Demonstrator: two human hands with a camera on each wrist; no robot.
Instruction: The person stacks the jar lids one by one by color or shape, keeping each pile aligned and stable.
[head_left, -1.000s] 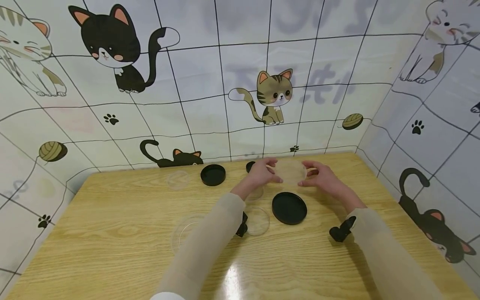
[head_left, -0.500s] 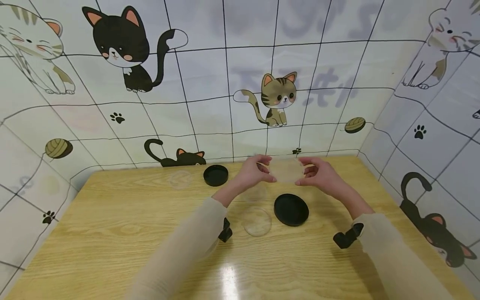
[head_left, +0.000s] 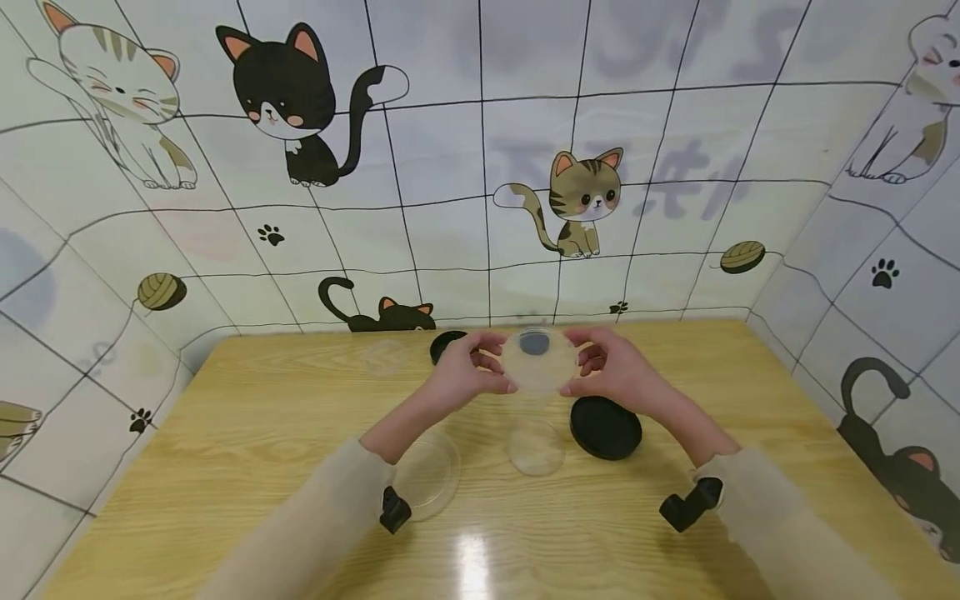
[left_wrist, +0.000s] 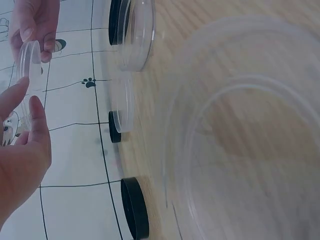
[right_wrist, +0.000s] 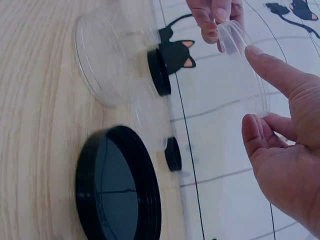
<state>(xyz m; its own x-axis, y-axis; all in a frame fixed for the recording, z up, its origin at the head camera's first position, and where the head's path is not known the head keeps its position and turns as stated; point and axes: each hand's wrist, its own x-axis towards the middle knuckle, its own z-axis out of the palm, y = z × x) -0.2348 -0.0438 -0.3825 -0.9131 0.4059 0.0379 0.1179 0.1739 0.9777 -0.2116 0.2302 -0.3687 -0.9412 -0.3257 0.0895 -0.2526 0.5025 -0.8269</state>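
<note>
A clear round plastic lid [head_left: 540, 371] with a shallow rim is held up off the table between both hands. The left hand [head_left: 467, 368] pinches its left edge between thumb and fingers, and the right hand [head_left: 617, 372] pinches the opposite edge. Both wrist views show the lid nearly edge-on, thumbs on the near side. Below and right of it in the head view lies a large black round lid [head_left: 606, 427]. Through the clear lid a small dark round piece [head_left: 535, 342] shows at the table's back. A smaller black lid [head_left: 446, 343] is partly hidden behind the left hand.
Other clear round pieces lie on the wooden table [head_left: 285, 425]: one disc [head_left: 536, 448] in front of the hands, a larger ringed lid [head_left: 444, 487] by the left wrist, and a faint disc [head_left: 385, 356] at back left. A cat-printed sheet [head_left: 442, 158] covers the walls.
Both hands have carried the clear lid leftward and nearer over the table, keeping their grip. The head view has turned slightly right to left, shifting the scene. The lying pieces have not moved.
</note>
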